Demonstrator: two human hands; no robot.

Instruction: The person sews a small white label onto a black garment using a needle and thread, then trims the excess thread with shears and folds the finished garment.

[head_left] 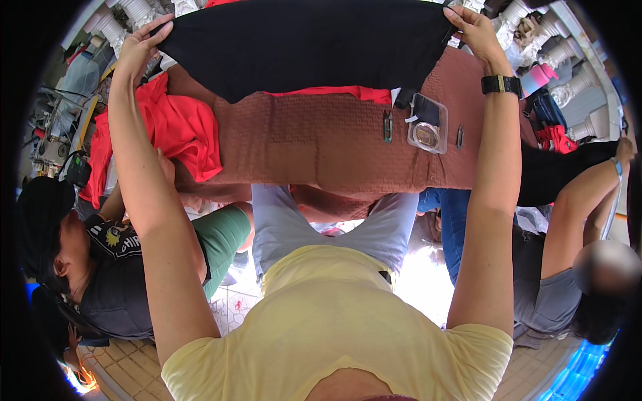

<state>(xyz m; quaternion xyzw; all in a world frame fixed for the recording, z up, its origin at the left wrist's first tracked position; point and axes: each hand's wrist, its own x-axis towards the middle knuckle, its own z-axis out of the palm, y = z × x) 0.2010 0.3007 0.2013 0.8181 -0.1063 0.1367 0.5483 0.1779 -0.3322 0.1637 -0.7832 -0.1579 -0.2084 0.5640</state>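
Observation:
A wide piece of black fabric (301,50) is stretched between my two raised hands above the far side of the table. At the upper left, my left hand (142,45) pinches one end of it between thumb and fingers. My right hand (473,30) grips the opposite end at the upper right, with a dark watch on that wrist. The cloth's lower edge sags toward the table, and some red fabric (334,92) shows from beneath it.
A brown textured cloth (301,147) covers the table. Green thread snips (388,127), a clear plastic box (428,123) and small metal snips (460,136) lie at the right. Red fabric (177,127) is heaped at the left. People sit close on both sides; thread cones (134,12) stand behind.

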